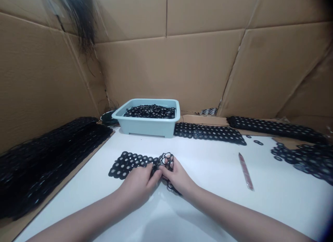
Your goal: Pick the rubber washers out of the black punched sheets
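Note:
A strip of black linked rings (123, 164) lies partly flat on the white table, its right end bunched up between my hands. My left hand (142, 179) is closed on the strip near its middle, thumb pointing toward the other hand. With thumb and fingers pinched together, my right hand (177, 174) grips the bunched end, where open black loops stick up and hang below. The fingertips of both hands almost meet, and the exact spot they pinch is partly hidden.
Behind the hands stands a light blue basin (148, 126) filled with black ring mesh. Folded ring strips (208, 131) lie right of it. A reddish pointed stick (246, 171) and loose rings (258, 142) are on the right. Black bundles (52, 158) line the left edge; cardboard walls (182, 72) enclose the table.

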### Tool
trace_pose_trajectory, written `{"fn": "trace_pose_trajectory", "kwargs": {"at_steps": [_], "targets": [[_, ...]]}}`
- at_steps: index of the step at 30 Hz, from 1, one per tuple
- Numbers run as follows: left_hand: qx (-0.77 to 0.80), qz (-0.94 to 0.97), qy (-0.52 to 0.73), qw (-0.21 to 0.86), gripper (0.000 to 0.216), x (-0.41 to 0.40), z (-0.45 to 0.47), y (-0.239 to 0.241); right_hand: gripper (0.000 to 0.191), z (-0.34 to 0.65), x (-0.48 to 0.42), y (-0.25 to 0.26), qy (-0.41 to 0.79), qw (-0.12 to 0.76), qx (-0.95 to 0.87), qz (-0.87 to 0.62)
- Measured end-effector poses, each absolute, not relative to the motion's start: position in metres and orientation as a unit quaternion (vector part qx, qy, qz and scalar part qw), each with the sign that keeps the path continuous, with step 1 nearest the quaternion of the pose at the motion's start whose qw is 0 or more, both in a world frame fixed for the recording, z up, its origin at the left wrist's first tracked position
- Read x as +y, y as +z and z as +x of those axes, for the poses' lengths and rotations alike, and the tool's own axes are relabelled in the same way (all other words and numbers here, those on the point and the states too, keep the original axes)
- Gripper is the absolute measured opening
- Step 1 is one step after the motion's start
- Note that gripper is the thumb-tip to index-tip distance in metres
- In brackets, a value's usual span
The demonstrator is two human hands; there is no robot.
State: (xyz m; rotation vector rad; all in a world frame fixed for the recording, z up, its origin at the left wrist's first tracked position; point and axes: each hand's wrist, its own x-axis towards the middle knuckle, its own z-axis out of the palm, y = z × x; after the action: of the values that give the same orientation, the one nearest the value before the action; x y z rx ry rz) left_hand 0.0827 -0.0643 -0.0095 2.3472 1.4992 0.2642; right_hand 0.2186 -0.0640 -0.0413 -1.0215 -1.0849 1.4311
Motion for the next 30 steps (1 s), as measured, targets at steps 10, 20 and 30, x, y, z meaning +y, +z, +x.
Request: {"fn": "trace_pose_trajectory", "kwargs": {"at_steps": [10,20,30], "targets": [[0.612,0.701,0.327,0.164,0.043,-0.005,0.043,0.001,0.022,0.219,-0.071,-0.033,0.604,0.440,-0.530,-0.401],[0.602,0.725,0.314,-0.119,0.041,0.050,0.051,0.078,0.041,0.222,-0.058,-0.041,0.709,0.403,-0.442,-0.375],[0.627,0.731,0.253,-0.091,0.022,0.141,0.054,0.121,0.046,0.228,-0.047,-0.042,0.727,0.391,-0.428,-0.369]]}}
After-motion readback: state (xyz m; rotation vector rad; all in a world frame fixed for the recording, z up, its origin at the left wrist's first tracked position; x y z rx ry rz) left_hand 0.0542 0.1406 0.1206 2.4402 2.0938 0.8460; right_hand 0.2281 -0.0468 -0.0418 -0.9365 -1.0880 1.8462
